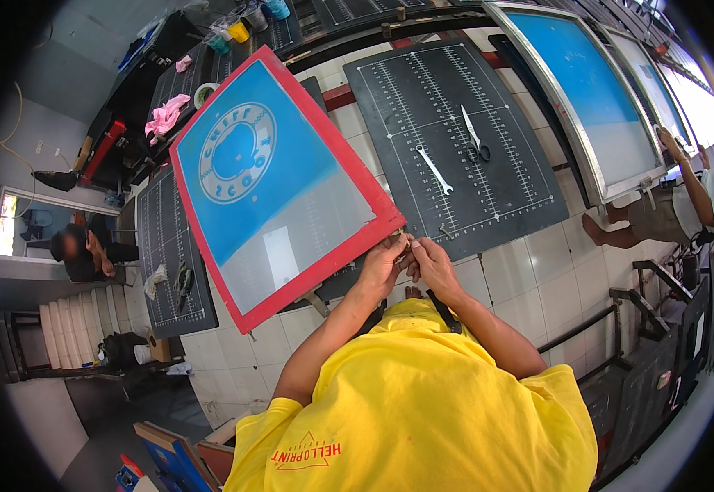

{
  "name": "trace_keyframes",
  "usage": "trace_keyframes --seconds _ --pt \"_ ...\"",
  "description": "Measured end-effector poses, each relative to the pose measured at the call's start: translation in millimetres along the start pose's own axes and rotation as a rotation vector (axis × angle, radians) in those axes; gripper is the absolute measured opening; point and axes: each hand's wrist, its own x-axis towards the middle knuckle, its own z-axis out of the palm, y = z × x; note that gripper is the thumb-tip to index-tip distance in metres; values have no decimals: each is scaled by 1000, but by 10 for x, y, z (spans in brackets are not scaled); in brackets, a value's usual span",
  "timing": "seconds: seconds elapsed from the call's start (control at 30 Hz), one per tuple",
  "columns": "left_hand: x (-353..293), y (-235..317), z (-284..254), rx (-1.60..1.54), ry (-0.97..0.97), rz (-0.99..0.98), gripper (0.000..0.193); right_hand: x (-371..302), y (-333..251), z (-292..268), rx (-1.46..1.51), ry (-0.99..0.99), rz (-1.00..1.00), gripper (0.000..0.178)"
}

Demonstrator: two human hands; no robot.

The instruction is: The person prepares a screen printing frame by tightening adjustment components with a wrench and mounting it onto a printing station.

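Both hands meet at the near right corner of a red-framed screen-printing screen (295,293), whose mesh is blue with a round design and pale toward me. My left hand (383,264) is closed around a small piece at that corner. My right hand (433,267) pinches at the same spot, fingertips against the left ones. What they hold is mostly covered by the fingers. Past them a black gridded board (410,90) carries an open-ended wrench (434,170) and black-handled scissors (473,135), blades pointing away from me.
Another gridded board (164,246) at the left holds a dark tool (183,283). Pink cloth (166,116) and a tape roll (204,95) lie beyond the screen. At the right, a person (685,201) stands by a metal-framed screen (591,90). Another person (90,248) sits far left.
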Motion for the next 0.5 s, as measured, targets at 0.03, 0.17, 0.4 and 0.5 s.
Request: trace_keyframes --seconds 0.03,0.17,0.4,0.5 --pt "4 -5 -3 2 13 0 17 -12 -11 12 -11 11 -2 22" --pt "22 -36 -23 19 93 29 17 -29 -12 41 -48 32 -29 25" --pt "-35 13 3 25 13 49 26 18 28 16 46 11 41 21" --pt "-61 17 55 -6 72 72 36 -8 48 40 -78 54 7 23"
